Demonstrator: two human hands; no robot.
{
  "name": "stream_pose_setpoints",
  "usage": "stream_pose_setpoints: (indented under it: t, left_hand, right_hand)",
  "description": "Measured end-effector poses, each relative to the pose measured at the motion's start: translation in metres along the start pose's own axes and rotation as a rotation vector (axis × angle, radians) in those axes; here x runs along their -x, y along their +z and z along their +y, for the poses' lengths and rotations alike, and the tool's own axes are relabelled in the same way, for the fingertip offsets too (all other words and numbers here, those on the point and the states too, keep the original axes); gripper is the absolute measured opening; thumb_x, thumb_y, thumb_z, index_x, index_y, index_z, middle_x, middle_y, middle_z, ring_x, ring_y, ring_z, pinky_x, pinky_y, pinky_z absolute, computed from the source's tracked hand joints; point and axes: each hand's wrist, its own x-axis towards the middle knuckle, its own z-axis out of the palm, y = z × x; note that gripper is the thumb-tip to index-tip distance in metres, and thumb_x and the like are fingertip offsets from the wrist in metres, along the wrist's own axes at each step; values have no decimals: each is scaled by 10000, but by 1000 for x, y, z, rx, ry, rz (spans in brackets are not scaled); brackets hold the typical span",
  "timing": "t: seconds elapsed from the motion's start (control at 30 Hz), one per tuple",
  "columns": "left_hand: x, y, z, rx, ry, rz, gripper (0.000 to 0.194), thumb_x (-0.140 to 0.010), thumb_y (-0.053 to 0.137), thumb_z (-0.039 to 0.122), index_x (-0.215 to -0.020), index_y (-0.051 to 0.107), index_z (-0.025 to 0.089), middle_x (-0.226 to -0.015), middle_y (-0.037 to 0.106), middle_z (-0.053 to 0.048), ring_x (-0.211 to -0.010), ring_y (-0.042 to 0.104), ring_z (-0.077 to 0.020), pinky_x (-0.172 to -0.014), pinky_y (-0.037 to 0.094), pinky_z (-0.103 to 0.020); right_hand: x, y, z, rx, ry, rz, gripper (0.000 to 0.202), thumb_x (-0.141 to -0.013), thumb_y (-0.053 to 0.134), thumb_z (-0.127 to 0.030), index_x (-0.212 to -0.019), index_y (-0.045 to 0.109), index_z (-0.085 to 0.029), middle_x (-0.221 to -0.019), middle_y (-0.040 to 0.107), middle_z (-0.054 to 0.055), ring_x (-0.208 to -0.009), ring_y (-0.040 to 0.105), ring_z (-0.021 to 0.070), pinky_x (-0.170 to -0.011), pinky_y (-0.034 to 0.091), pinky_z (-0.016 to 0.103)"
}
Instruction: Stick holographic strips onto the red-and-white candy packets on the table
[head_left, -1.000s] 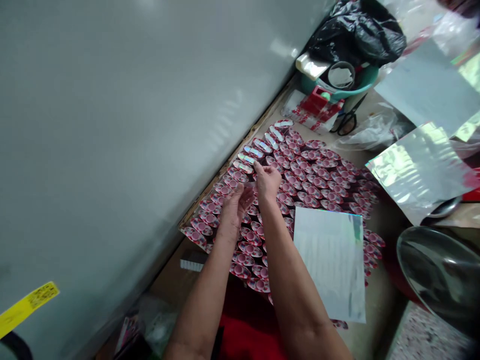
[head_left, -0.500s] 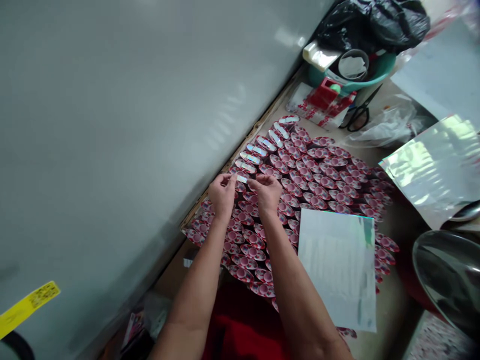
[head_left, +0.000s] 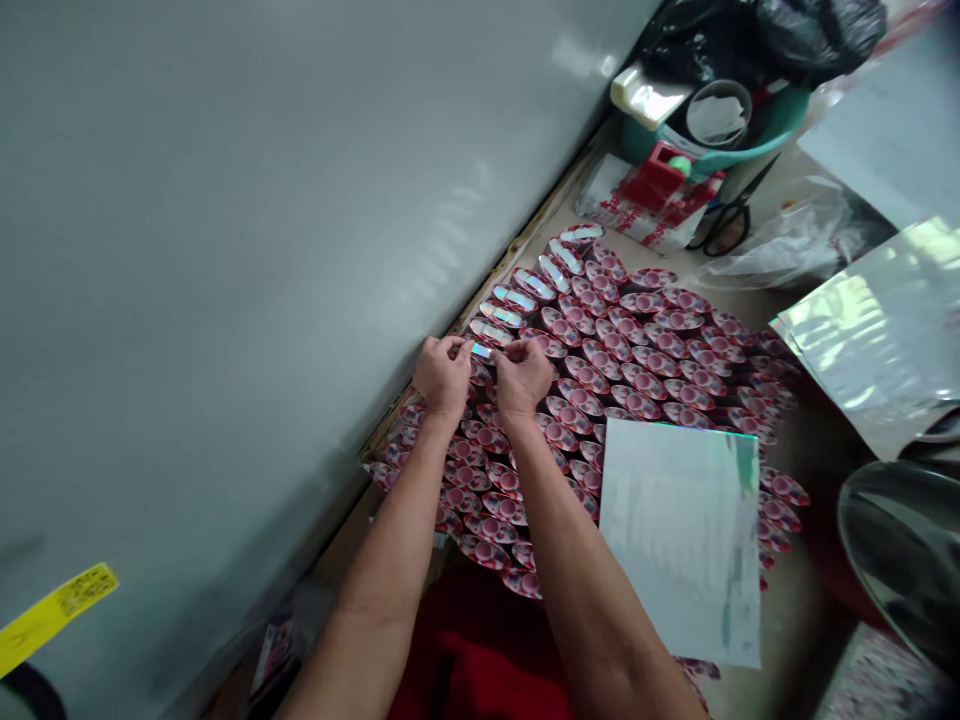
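Note:
A small shiny holographic strip [head_left: 481, 351] is stretched between my two hands, just over the oval printed pieces. My left hand [head_left: 442, 375] pinches its left end, and my right hand [head_left: 523, 375] pinches the other end. Below them, many red-and-pink oval pieces [head_left: 589, 372] lie in rows across the table. Several ovals along the wall side carry the same kind of shiny strip [head_left: 502, 315] across their middles. To the right of my right forearm, a silvery sheet [head_left: 679, 540] lies over part of the ovals. The oval directly under my fingers is partly hidden.
A grey wall [head_left: 262, 250] borders the table on the left. At the back stand a teal basin [head_left: 787, 120], a black plastic bag [head_left: 817, 40], a red object [head_left: 660, 185] and scissors [head_left: 727, 225]. Shiny sheets [head_left: 877, 320] and a glass lid [head_left: 907, 560] sit at right.
Both hands have moved slightly back toward the shiny-stripped ovals, and the right hand has shifted a little left. The strip stays between them. The view has shifted slightly.

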Motion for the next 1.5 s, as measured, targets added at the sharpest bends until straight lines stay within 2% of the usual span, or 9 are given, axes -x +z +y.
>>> stream_pose_setpoints:
  t: [0.23,0.37,0.53,0.67,0.8,0.93,1.03,1.2,1.5]
  left_hand:
    - [-6,4,2,19,-72,38,442,-867,766,406,-1273,702,243,-881,732,-20,-814,649,-216,-733,430,-303]
    - [-18,8,3,-11,-46,38,276,-924,669,395,-1068,791,194,-926,752,-58,-841,636,-229,-769,450,-333]
    - [-15,2,14,-56,-69,62,377,-890,731,396,-1223,749,220,-860,717,-13,-823,633,-223,-826,492,-358]
    - [49,19,70,-46,229,116,341,-954,675,437,-1241,708,254,-1036,726,-42,-1026,637,-272,-993,478,-429]
    - [153,82,157,-8,687,-339,164,-951,685,349,-1088,741,278,-1105,716,-90,-1116,605,-303,-1026,433,-429]
    - [217,146,211,-152,801,-516,372,-847,820,385,-1184,731,256,-1279,655,-137,-1223,531,-346,-1000,414,-445]
    - [225,168,220,-173,736,-501,280,-865,803,385,-1106,756,250,-1261,662,-132,-1238,533,-336,-977,416,-433]
    - [218,173,220,-42,694,-522,71,-925,713,261,-951,773,235,-1076,761,-83,-1092,652,-263,-957,435,-382]
    - [209,174,220,138,377,-772,184,-853,644,284,-772,764,171,-759,750,-35,-701,631,-176,-647,428,-264]
  right_hand:
    - [-9,-10,-12,323,-33,-126,159,-830,682,-293,-980,650,-251,-993,725,22,-857,633,215,-745,431,299]
    - [-22,-18,-19,367,-15,-288,202,-846,643,-265,-1047,660,-257,-967,732,16,-877,644,225,-734,431,294]
    - [-10,-61,14,182,-183,-275,184,-924,619,-270,-1097,679,-260,-993,744,-8,-900,653,186,-763,451,268]
    - [4,-155,93,78,-301,-76,111,-952,583,-287,-948,689,-253,-956,722,20,-868,644,185,-816,486,274]
    - [-12,-260,179,181,-179,309,176,-909,541,-230,-972,703,-198,-918,687,72,-838,611,227,-848,493,353]
    - [-42,-314,228,383,-302,300,299,-906,547,-181,-1142,730,-175,-1101,701,136,-1049,587,290,-980,461,419]
    - [-60,-324,237,460,-451,136,376,-960,524,-153,-1291,701,-158,-1275,683,157,-1149,557,299,-1036,439,406]
    - [-78,-330,235,529,-560,-4,404,-1048,476,-208,-1410,653,-171,-1394,664,150,-1208,536,314,-1062,423,418]
    - [-61,-334,266,504,-779,-116,540,-1029,474,-155,-1568,492,-125,-1594,519,162,-1411,478,318,-1156,400,467]
